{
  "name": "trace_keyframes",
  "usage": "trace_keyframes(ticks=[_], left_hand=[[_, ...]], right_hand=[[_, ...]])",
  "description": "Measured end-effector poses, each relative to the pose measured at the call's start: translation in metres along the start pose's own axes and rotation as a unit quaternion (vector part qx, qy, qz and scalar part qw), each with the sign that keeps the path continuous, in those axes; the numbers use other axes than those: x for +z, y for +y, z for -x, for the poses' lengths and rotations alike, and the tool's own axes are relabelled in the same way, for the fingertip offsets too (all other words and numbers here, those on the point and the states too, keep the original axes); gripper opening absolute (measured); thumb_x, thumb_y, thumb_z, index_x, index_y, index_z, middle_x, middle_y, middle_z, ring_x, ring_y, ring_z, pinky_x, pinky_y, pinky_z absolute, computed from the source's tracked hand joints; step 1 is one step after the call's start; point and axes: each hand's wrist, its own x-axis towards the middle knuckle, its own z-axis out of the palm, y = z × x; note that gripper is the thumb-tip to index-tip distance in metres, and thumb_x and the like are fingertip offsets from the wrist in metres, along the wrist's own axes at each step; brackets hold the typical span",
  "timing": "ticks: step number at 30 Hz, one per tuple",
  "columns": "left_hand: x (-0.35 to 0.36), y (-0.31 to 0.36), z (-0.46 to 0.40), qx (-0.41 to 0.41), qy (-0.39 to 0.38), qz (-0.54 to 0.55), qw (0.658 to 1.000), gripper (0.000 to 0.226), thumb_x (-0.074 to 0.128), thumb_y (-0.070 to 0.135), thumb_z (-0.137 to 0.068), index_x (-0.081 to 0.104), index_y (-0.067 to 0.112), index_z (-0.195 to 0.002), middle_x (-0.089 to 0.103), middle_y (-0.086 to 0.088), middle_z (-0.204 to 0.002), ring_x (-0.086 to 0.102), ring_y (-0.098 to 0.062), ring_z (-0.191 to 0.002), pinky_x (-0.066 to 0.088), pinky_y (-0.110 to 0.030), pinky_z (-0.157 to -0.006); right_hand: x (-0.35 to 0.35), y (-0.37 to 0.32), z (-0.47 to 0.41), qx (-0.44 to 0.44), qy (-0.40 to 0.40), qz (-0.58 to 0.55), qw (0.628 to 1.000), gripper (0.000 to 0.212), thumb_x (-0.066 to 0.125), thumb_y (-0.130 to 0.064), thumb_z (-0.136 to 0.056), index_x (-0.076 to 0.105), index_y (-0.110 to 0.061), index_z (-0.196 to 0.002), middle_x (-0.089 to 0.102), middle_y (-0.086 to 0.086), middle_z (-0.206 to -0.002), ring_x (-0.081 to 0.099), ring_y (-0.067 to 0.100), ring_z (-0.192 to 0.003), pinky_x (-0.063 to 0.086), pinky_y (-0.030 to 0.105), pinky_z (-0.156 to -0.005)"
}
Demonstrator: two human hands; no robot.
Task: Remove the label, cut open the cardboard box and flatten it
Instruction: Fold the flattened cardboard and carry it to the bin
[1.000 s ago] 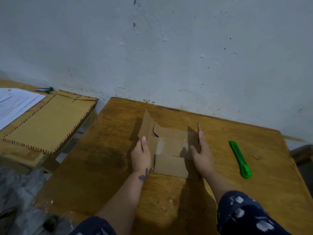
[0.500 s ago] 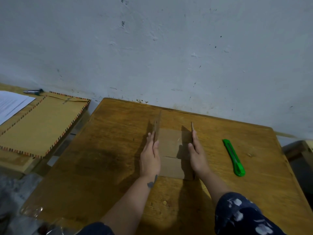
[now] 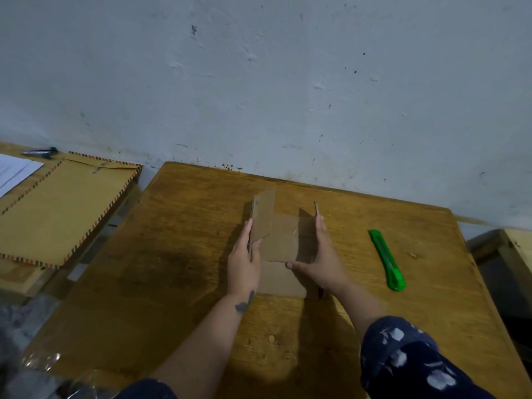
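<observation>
A small brown cardboard box (image 3: pixel 280 240), cut open, lies on the middle of the wooden table (image 3: pixel 178 254). Its left and right flaps stand up, the left one leaning inward. My left hand (image 3: pixel 244 260) presses flat against the outside of the left flap, thumb over its edge. On the other side, my right hand (image 3: pixel 319 257) rests against the right flap, its thumb lying across the box's flat middle panel. A green utility knife (image 3: pixel 387 260) lies on the table to the right of my right hand, apart from it. No label is visible.
A white wall runs close behind the table. To the left, a lower surface carries a large brown envelope (image 3: pixel 57 211), white papers (image 3: pixel 14 171) and a dark pen (image 3: pixel 40 152). Crumpled clear plastic (image 3: pixel 40 361) sits at the bottom left. A wooden piece (image 3: pixel 506 249) stands at the right.
Both hands pushed the side flaps from spread out to upright, then the left flap tipped inward. My right thumb has come across the middle panel. The knife has not moved.
</observation>
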Motion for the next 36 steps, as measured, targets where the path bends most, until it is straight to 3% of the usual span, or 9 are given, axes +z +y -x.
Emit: trace_keyframes(ticks=[4, 6, 11, 14, 19, 23, 28, 33, 36], left_hand=[[0.003, 0.003, 0.002, 0.029, -0.022, -0.039, 0.999, 0.049, 0.037, 0.028, -0.101, 0.023, 0.032, -0.148, 0.030, 0.004, -0.154, 0.040, -0.017, -0.134, 0.036, -0.021, -0.098], [0.007, 0.003, 0.004, 0.039, -0.028, -0.063, 0.997, 0.050, 0.036, 0.029, -0.101, 0.020, 0.030, -0.148, 0.022, 0.007, -0.156, 0.031, -0.014, -0.139, 0.029, -0.016, -0.096], [0.016, -0.009, 0.002, 0.067, -0.055, -0.135, 0.987, 0.053, 0.029, 0.038, -0.101, 0.011, 0.029, -0.150, 0.009, 0.009, -0.159, 0.007, -0.008, -0.146, 0.015, -0.028, -0.116], [0.024, -0.012, 0.004, 0.086, -0.074, -0.223, 0.968, 0.056, 0.019, 0.043, -0.099, 0.007, 0.024, -0.151, 0.003, 0.006, -0.159, -0.003, -0.007, -0.145, 0.000, -0.030, -0.119], [0.038, -0.016, 0.009, 0.100, -0.100, -0.372, 0.917, 0.075, -0.026, 0.056, -0.080, -0.013, 0.021, -0.145, -0.013, 0.002, -0.158, -0.018, -0.012, -0.143, -0.014, -0.033, -0.114], [0.044, -0.021, 0.010, 0.102, -0.115, -0.453, 0.878, 0.059, -0.009, 0.040, -0.093, -0.017, 0.016, -0.147, -0.024, -0.003, -0.156, -0.025, -0.018, -0.142, -0.017, -0.039, -0.116], [0.047, -0.023, 0.010, 0.112, -0.110, -0.449, 0.880, 0.073, -0.023, 0.038, -0.081, -0.013, 0.014, -0.149, -0.021, -0.004, -0.157, -0.025, -0.018, -0.142, -0.024, -0.036, -0.109], [0.049, -0.025, 0.009, 0.128, -0.076, -0.434, 0.889, 0.066, -0.005, 0.037, -0.092, 0.009, 0.011, -0.150, 0.003, -0.008, -0.159, -0.002, -0.021, -0.147, -0.003, -0.038, -0.115], [0.052, -0.030, 0.009, 0.134, -0.073, -0.437, 0.887, 0.064, -0.001, 0.036, -0.093, 0.011, 0.010, -0.149, 0.006, -0.007, -0.158, 0.001, -0.020, -0.147, -0.001, -0.038, -0.115]], right_hand=[[0.014, -0.005, -0.001, -0.006, 0.028, 0.033, 0.999, 0.122, 0.080, -0.018, -0.071, -0.013, -0.026, -0.150, -0.010, -0.006, -0.160, -0.004, 0.015, -0.147, 0.011, 0.051, -0.119], [0.023, -0.007, -0.002, -0.004, 0.037, 0.066, 0.997, 0.114, 0.074, -0.018, -0.076, -0.013, -0.025, -0.150, -0.011, -0.005, -0.160, -0.008, 0.015, -0.147, 0.005, 0.056, -0.118], [0.031, -0.008, 0.000, 0.001, 0.053, 0.033, 0.998, 0.074, 0.045, -0.022, -0.097, -0.005, -0.030, -0.151, -0.009, -0.012, -0.159, -0.010, 0.012, -0.147, -0.006, 0.051, -0.117], [0.025, -0.006, 0.002, 0.000, 0.062, -0.035, 0.997, 0.060, 0.033, -0.022, -0.101, -0.001, -0.035, -0.149, -0.002, -0.014, -0.159, -0.005, 0.006, -0.146, -0.008, 0.046, -0.118], [0.023, -0.003, 0.002, 0.006, 0.027, -0.042, 0.999, 0.056, 0.024, -0.031, -0.103, -0.008, -0.033, -0.149, -0.004, -0.012, -0.159, -0.008, 0.001, -0.144, -0.013, 0.040, -0.117], [0.030, 0.001, -0.002, -0.022, 0.004, 0.078, 0.997, 0.053, 0.015, -0.030, -0.102, -0.003, -0.023, -0.152, -0.005, -0.008, -0.160, -0.013, 0.002, -0.144, -0.012, 0.039, -0.119], [0.034, 0.012, -0.002, -0.084, 0.005, 0.208, 0.974, 0.070, -0.002, -0.041, -0.086, -0.001, -0.019, -0.152, -0.004, -0.005, -0.160, -0.012, 0.006, -0.145, -0.003, 0.042, -0.121], [0.037, 0.013, -0.005, -0.089, 0.005, 0.297, 0.951, 0.076, 0.000, -0.043, -0.081, 0.003, -0.015, -0.152, -0.002, -0.001, -0.161, -0.009, 0.010, -0.147, -0.006, 0.038, -0.120], [0.038, 0.012, -0.007, -0.082, 0.008, 0.307, 0.948, 0.077, 0.000, -0.042, -0.080, 0.006, -0.015, -0.152, 0.000, -0.002, -0.161, -0.007, 0.009, -0.147, -0.006, 0.036, -0.120]])
